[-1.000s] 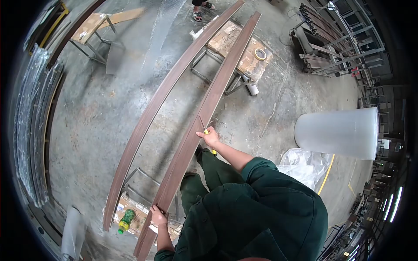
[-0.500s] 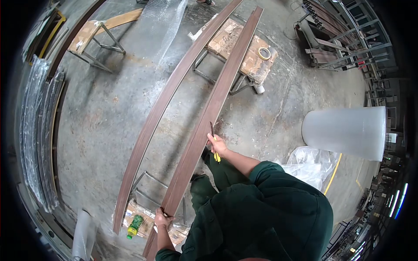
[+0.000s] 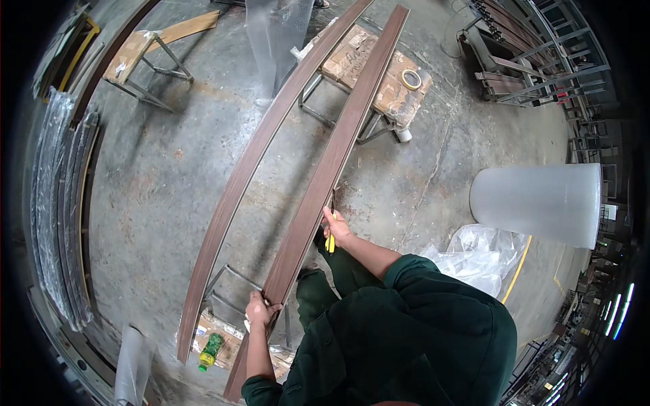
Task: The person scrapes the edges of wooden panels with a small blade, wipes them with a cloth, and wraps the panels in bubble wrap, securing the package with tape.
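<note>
Lengthwise, the nearer brown plank (image 3: 315, 196) runs from your left hand (image 3: 259, 310), grasping its far edge, past your right hand (image 3: 340, 230), clasping the yellow-handled tool (image 3: 330, 243).

single head-worn camera, looking forward and steeply down from above the wearer's chest, wide rounded view

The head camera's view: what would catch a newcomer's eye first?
Probably the two long brown boards, sweeping diagonally through the middle. Next, the yellow tool in the right hand, beside the nearer board. Then the huge whitish roll toward the right side.
</note>
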Demonstrator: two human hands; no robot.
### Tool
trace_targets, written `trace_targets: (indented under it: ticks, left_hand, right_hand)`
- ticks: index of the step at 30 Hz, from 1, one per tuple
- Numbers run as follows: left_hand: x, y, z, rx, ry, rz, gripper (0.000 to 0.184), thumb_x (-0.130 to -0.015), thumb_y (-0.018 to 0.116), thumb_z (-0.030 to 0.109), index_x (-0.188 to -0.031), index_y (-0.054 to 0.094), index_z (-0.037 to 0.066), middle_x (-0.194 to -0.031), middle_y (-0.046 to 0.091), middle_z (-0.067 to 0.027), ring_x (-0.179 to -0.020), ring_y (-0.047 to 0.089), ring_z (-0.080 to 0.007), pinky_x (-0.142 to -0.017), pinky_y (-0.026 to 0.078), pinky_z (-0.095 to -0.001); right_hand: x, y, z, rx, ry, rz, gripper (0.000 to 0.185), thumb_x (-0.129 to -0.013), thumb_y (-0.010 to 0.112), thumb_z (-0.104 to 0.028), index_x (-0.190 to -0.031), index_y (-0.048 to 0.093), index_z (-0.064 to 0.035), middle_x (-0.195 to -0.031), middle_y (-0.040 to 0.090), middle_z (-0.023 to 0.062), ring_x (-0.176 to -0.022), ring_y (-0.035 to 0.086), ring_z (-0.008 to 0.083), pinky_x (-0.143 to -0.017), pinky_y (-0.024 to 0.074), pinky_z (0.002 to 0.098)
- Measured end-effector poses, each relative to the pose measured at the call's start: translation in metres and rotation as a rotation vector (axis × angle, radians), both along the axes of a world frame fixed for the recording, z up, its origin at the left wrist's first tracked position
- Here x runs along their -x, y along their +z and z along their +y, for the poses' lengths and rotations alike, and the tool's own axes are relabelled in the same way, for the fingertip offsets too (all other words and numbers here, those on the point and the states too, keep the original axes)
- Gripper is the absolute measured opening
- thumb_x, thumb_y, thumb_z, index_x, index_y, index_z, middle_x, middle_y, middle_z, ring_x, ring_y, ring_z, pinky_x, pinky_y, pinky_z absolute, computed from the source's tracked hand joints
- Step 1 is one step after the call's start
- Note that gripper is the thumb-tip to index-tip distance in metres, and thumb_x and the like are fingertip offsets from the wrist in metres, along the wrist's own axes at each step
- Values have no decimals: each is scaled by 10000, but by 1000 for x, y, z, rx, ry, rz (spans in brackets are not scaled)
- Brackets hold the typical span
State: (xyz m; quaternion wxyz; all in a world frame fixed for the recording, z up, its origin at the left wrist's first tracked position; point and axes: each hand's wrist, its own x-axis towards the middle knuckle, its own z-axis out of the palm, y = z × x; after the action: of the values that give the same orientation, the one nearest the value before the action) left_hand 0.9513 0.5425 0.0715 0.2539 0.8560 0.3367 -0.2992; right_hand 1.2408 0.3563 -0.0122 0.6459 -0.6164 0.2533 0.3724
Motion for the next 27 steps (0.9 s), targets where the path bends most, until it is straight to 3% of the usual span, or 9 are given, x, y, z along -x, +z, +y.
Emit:
trace_targets:
  ticks: [3, 8, 11, 12, 14, 17, 19, 20, 27]
  left_hand:
    - [-25, -8, -12, -12, 13, -60, 752, -518, 842, 378, -1086, 473, 51, -1036, 559, -154, -916, 588, -346, -758, 485, -427]
    - [-40, 14, -29, -35, 60, -34, 916, -516, 848, 353, -1229, 367, 39, -1221, 428, -152, -1000, 549, -343, -803, 483, -414]
    - [-25, 24, -40, -165, 41, 58, 1041, -511, 856, 329, -1323, 269, 47, -1288, 372, -154, -1062, 512, -326, -836, 480, -395]
    - [-14, 18, -41, -188, 36, 112, 1077, -504, 860, 324, -1342, 243, 48, -1293, 366, -154, -1078, 500, -321, -851, 475, -389]
    - [7, 7, -43, -250, 28, 157, 1080, -496, 864, 304, -1350, 253, 51, -1268, 392, -142, -1091, 483, -301, -865, 470, -375]
    - [15, 2, -45, -269, 48, 113, 1050, -495, 860, 282, -1340, 281, 50, -1234, 423, -127, -1076, 488, -298, -863, 470, -367]
    - [20, -3, -41, -254, 111, 58, 905, -496, 831, 213, -1270, 385, 70, -1196, 459, -118, -1101, 472, -304, -891, 450, -381]
    - [25, -9, -36, -251, 117, 25, 876, -497, 827, 209, -1251, 404, 72, -1185, 468, -116, -1096, 474, -301, -889, 449, -379]
    - [22, -15, -36, -293, 143, -34, 604, -605, 735, 140, -1144, 469, 83, -1071, 503, -100, -1030, 498, -289, -812, 480, -390]
  right_hand:
    - [-1, 2, -1, 15, -9, 26, 445, -809, 611, -515, -839, 511, -82, -650, 509, 36, -380, 434, 116, -346, 356, 270]
    - [-17, 18, 7, 123, -102, 27, 480, -770, 654, -519, -834, 530, -60, -683, 518, 49, -362, 406, 112, -332, 325, 264]
    - [-36, 37, 11, 284, 114, -159, 549, -739, 688, -508, -922, 581, -2, -806, 587, 101, -493, 531, 167, -450, 439, 312]
    - [-39, -7, 6, 447, 209, -296, 622, -719, 717, -475, -1044, 586, 39, -912, 628, 153, -734, 608, 226, -682, 491, 350]
    - [-46, -15, 5, 477, 267, -260, 643, -714, 729, -450, -1093, 573, 45, -967, 629, 172, -868, 593, 242, -796, 458, 354]
    - [-50, -5, 1, 389, 271, -217, 523, -714, 738, -424, -960, 614, 21, -815, 639, 119, -748, 584, 193, -704, 465, 335]
    - [-54, 2, 4, 314, 276, -113, 460, -717, 740, -411, -867, 620, 7, -723, 627, 84, -665, 561, 157, -636, 457, 323]
    - [-51, -8, 8, 288, 227, -235, 356, -759, 726, -367, -752, 530, -69, -575, 501, -2, -374, 368, 99, -344, 307, 277]
    - [-51, -2, 9, 312, 299, -245, 350, -777, 701, -394, -731, 550, -82, -560, 560, 13, -345, 347, 81, -330, 262, 260]
